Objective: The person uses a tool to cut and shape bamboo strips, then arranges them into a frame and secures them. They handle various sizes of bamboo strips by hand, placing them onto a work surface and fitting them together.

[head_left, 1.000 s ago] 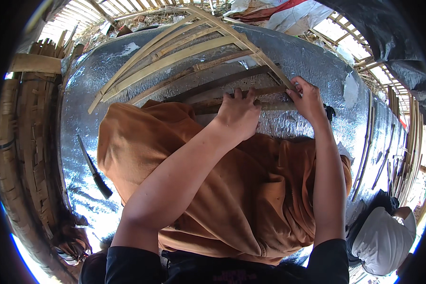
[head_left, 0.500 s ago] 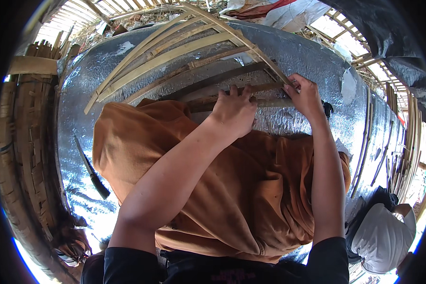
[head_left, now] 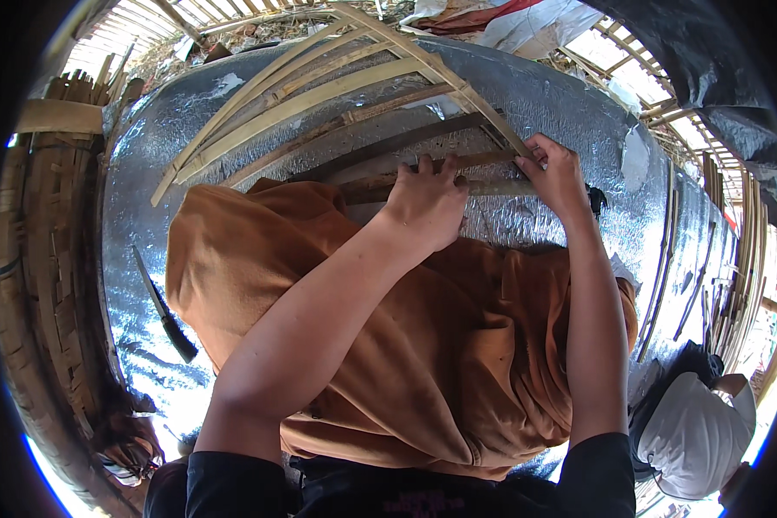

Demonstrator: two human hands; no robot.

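A frame of flat bamboo slats (head_left: 337, 93) lies across my lap and the silvery foil sheet, its slats fanning leftward from one long bamboo strip (head_left: 457, 82) on the right. My left hand (head_left: 429, 200) curls its fingers over a bamboo slat (head_left: 485, 161) near the frame's near edge; its thumb side is partly hidden. At the right end of that slat, where it meets the long strip, my right hand (head_left: 554, 173) pinches the joint between thumb and fingers. Another slat (head_left: 505, 187) runs just below, close to both hands.
A knife with a dark handle (head_left: 180, 338) rests on the foil sheet (head_left: 570, 99) left of my brown-covered legs (head_left: 406, 345). Bundled bamboo strips (head_left: 56, 242) stand along the left side. A person in a white shirt (head_left: 695, 432) is at the lower right, near more bamboo poles (head_left: 751, 250).
The view has shifted very slightly. Both hands keep their hold at nearly the same places on the bamboo frame.
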